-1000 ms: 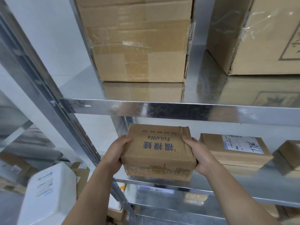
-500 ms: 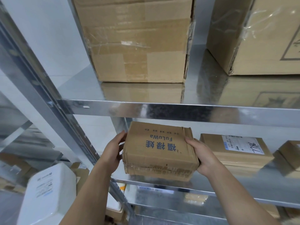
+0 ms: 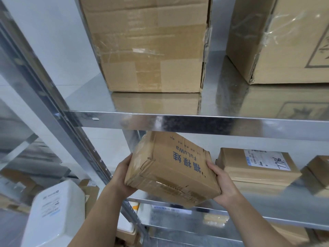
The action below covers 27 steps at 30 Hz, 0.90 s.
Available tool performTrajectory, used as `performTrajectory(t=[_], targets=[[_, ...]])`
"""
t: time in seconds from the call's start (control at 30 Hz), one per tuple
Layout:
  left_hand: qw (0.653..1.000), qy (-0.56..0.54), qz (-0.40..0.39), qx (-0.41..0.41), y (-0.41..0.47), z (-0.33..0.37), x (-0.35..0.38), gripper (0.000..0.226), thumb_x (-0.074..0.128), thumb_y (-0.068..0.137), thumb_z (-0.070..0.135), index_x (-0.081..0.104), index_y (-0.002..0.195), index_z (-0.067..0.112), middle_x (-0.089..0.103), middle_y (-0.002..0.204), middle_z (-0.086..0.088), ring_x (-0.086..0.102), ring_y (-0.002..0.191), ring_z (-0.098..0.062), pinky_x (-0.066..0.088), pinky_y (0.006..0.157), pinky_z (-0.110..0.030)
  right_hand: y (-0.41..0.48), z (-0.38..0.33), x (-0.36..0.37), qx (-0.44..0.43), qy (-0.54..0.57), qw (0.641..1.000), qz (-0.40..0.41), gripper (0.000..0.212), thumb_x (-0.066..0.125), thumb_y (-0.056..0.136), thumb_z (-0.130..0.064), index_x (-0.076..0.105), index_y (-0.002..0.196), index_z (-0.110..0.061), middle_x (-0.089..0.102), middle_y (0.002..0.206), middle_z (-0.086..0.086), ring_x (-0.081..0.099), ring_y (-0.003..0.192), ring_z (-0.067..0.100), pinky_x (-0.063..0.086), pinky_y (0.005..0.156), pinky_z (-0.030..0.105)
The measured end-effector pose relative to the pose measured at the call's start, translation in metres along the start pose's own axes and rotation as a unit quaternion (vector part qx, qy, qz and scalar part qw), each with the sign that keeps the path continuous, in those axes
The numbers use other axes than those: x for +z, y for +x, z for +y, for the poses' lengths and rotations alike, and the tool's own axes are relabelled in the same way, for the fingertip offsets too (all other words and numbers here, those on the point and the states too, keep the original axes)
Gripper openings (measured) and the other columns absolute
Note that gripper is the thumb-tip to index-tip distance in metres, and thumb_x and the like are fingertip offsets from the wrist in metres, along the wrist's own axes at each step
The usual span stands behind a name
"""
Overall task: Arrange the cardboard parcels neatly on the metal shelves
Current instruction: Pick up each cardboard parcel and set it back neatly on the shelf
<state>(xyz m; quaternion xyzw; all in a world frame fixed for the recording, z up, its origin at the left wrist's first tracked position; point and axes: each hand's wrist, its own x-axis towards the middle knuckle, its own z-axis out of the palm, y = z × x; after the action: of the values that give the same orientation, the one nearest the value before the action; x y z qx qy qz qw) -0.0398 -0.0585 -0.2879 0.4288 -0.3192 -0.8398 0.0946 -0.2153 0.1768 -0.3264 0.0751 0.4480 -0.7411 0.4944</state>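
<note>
The upper shelf (image 3: 178,122) hangs just over the parcel (image 3: 170,168), and I think this is the first danger. The parcel is tilted and turned, with its far corner close under that steel edge, so a push upward may knock it there. The second danger is the flat parcel (image 3: 256,166) with the white label, which lies on the middle shelf (image 3: 277,209) just beside it. A slide inward at this angle may push that one crooked.

The parcel is at the front left of the middle shelf; whether its bottom touches the steel, I cannot tell. Its near face is already torn and creased. The left hand (image 3: 122,177) grips the left side, thumb up, with the fingers out of sight below. The right hand (image 3: 222,184) holds the near right corner, thumb on top, with the fingers curled under. Both hold only at the edges, so the parcel may slip.

The wall (image 3: 44,32) behind is pale and plain. The shelves are smooth, shiny metal that mirrors the two big boxes (image 3: 151,50) above, and such a surface probably gives little friction. A slanted post (image 3: 53,104) stands at the left, with a white container (image 3: 57,211) low beside it.
</note>
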Motion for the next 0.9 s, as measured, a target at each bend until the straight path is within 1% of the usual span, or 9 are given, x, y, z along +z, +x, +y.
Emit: performTrajectory(t=[0.13, 0.23, 0.3, 0.47, 0.67, 0.77, 0.8, 0.83, 0.9], targets=[[0.997, -0.068, -0.04, -0.019, -0.008, -0.006, 0.001, 0.058, 0.048, 0.099, 0.054, 0.072, 0.115, 0.005, 0.074, 0.103, -0.018, 0.075, 0.081, -0.036, 0.062, 0.071, -0.05, 0.004, 0.016, -0.007, 0.006, 0.012, 1.0, 0.004, 0.049, 0.064, 0.09, -0.034, 0.066, 0.135, -0.015, 0.073, 0.12, 0.018, 0.071, 0.093, 0.034, 0.055, 0.083, 0.047], [0.999, -0.035, -0.041, 0.007, -0.01, -0.005, 0.002, 0.049, 0.048, 0.1, 0.047, 0.077, 0.105, 0.008, 0.075, 0.098, -0.015, 0.074, 0.08, -0.033, 0.061, 0.071, -0.043, 0.006, 0.02, -0.008, -0.035, -0.006, 0.999, 0.017, 0.038, 0.052, 0.105, -0.025, 0.056, 0.141, -0.038, 0.075, 0.119, 0.01, 0.075, 0.086, 0.027, 0.059, 0.074, 0.042], [0.999, 0.016, -0.04, 0.03, -0.014, -0.005, 0.003, 0.044, 0.048, 0.1, 0.041, 0.077, 0.096, 0.009, 0.074, 0.093, -0.014, 0.073, 0.076, -0.031, 0.058, 0.071, -0.039, 0.007, 0.02, -0.004, -0.063, -0.038, 0.997, 0.038, 0.048, 0.048, 0.108, -0.019, 0.043, 0.141, -0.054, 0.076, 0.118, 0.005, 0.075, 0.086, 0.023, 0.058, 0.076, 0.041], [0.987, 0.13, -0.043, 0.081, -0.015, -0.002, 0.007, 0.038, 0.042, 0.101, 0.032, 0.073, 0.092, 0.011, 0.073, 0.089, -0.014, 0.071, 0.073, -0.028, 0.055, 0.072, -0.04, 0.012, 0.02, 0.011, -0.082, -0.168, 0.981, 0.056, 0.035, 0.054, 0.106, -0.031, 0.06, 0.14, -0.032, 0.077, 0.117, -0.004, 0.07, 0.11, 0.022, 0.054, 0.1, 0.043], [0.977, 0.185, -0.082, 0.065, -0.024, -0.002, 0.021, 0.062, 0.063, 0.083, 0.065, 0.073, 0.122, 0.016, 0.069, 0.122, -0.017, 0.064, 0.109, -0.033, 0.057, 0.088, -0.047, 0.006, 0.025, 0.027, 0.022, -0.214, 0.975, 0.047, 0.067, 0.04, 0.095, -0.074, 0.08, 0.112, -0.022, 0.079, 0.108, 0.008, 0.075, 0.1, 0.026, 0.059, 0.092, 0.042], [0.975, 0.19, -0.089, 0.071, -0.023, -0.001, 0.02, 0.058, 0.064, 0.084, 0.062, 0.074, 0.119, 0.017, 0.065, 0.12, -0.016, 0.059, 0.108, -0.033, 0.051, 0.097, -0.049, -0.005, 0.021, 0.034, 0.01, -0.222, 0.975, 0.027, 0.054, 0.034, 0.105, -0.057, 0.074, 0.105, -0.02, 0.08, 0.082, -0.005, 0.074, 0.067, 0.004, 0.055, 0.052, 0.019], [0.972, 0.205, -0.086, 0.072, -0.023, 0.0, 0.019, 0.05, 0.059, 0.088, 0.06, 0.078, 0.111, 0.019, 0.068, 0.114, -0.014, 0.063, 0.102, -0.03, 0.051, 0.095, -0.048, -0.009, 0.02, 0.037, 0.006, -0.224, 0.974, 0.03, 0.046, 0.036, 0.107, -0.05, 0.071, 0.11, -0.021, 0.078, 0.079, -0.01, 0.072, 0.064, 0.0, 0.052, 0.048, 0.019], [0.97, 0.22, -0.082, 0.069, -0.023, 0.001, 0.019, 0.047, 0.054, 0.092, 0.059, 0.081, 0.1, 0.022, 0.072, 0.104, -0.011, 0.068, 0.092, -0.026, 0.054, 0.092, -0.048, -0.007, 0.02, 0.033, 0.003, -0.226, 0.974, 0.016, 0.04, 0.042, 0.105, -0.051, 0.068, 0.12, -0.025, 0.078, 0.088, -0.013, 0.071, 0.072, -0.003, 0.052, 0.051, 0.021], [0.964, 0.25, -0.067, 0.056, -0.021, 0.002, 0.016, 0.05, 0.048, 0.096, 0.061, 0.082, 0.091, 0.024, 0.075, 0.092, -0.006, 0.073, 0.077, -0.021, 0.056, 0.085, -0.048, -0.005, 0.021, 0.027, -0.008, -0.245, 0.969, -0.015, 0.064, 0.06, 0.082, -0.065, 0.061, 0.138, -0.033, 0.072, 0.123, -0.008, 0.064, 0.113, 0.005, 0.053, 0.069, 0.028]])
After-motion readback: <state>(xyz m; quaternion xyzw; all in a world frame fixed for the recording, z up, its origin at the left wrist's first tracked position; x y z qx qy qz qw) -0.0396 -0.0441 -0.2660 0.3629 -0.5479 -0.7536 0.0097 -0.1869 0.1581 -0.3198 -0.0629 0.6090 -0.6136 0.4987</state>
